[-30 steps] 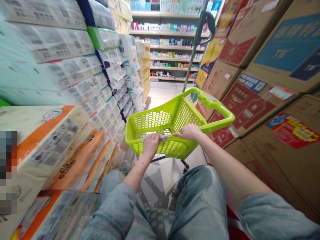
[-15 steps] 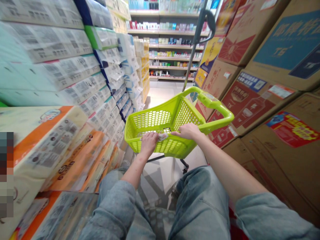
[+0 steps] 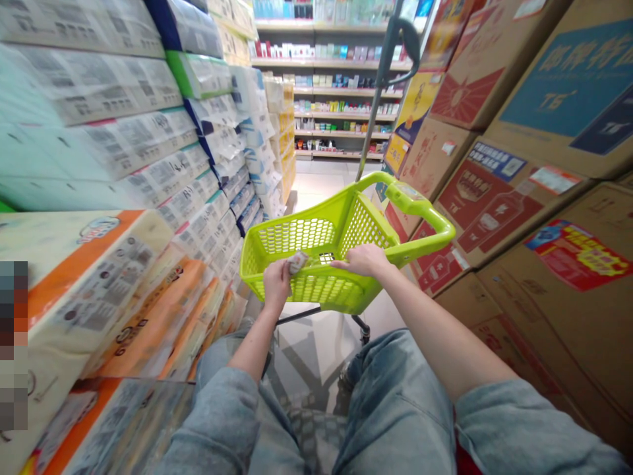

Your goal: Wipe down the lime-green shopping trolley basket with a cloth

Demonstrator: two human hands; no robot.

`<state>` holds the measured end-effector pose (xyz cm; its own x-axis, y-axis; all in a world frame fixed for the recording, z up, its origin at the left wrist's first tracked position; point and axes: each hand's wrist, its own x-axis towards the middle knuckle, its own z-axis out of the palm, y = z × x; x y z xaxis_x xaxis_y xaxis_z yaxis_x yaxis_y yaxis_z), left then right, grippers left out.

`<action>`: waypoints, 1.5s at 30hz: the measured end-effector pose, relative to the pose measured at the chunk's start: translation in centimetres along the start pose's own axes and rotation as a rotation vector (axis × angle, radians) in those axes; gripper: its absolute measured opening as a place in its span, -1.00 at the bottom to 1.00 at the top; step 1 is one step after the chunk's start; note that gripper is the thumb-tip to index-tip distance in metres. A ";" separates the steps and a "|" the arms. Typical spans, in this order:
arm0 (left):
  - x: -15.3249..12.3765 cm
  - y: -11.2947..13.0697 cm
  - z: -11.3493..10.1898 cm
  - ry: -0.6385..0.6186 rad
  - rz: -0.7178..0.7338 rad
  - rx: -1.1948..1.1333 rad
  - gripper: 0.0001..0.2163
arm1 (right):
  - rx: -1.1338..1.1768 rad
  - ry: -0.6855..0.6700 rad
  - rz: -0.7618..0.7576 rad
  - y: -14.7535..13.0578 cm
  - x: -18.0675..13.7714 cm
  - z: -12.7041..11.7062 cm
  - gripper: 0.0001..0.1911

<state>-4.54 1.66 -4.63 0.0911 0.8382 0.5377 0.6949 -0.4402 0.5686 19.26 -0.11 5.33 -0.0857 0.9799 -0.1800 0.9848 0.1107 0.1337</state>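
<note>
A lime-green shopping cart (image 3: 326, 288) with a perforated basket stands in front of my knees, its handle toward the right. My left hand (image 3: 277, 280) is closed on a crumpled white cloth or tissue (image 3: 297, 262) with faint coloured marks, at the near rim of the basket. Further right along that rim, my right hand (image 3: 366, 260) is wrapped over the edge, with the thumb or a finger pointing left. Part of the basket floor shows between my hands. My palms are hidden.
Packaged paper goods (image 3: 143, 138) are stacked high on the left, orange packs (image 3: 148, 316) nearest me. Cardboard cartons (image 3: 539, 218) wall the right side. A grey pole with a handle (image 3: 380, 79) rises behind the cart. Shelves of small products (image 3: 341, 89) stand across the aisle's far end.
My left hand has moved left along the rim and lifted slightly, showing more of the white cloth or tissue. The cart and my right hand have shifted slightly left.
</note>
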 end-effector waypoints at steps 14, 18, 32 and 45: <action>-3.6 -0.8 -0.4 0.215 0.034 -0.184 -0.71 | -0.011 0.008 -0.001 0.0 0.2 -0.1 -0.08; -4.1 -0.6 -0.3 0.245 0.039 -0.152 -0.70 | -0.009 -0.004 0.002 0.1 0.7 -0.1 -0.07; -5.2 0.2 3.1 0.059 -0.190 -0.057 -0.75 | 0.006 0.044 0.040 -1.3 0.7 0.1 -0.06; -3.8 0.1 3.2 -0.119 -0.186 -0.025 -0.75 | 0.075 0.024 0.092 -2.8 0.4 -0.1 -0.10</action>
<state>-2.54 -0.58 -8.57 0.0475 0.9370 0.3460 0.6895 -0.2813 0.6674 16.45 0.04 4.99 0.0027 0.9891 -0.1470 0.9971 0.0084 0.0753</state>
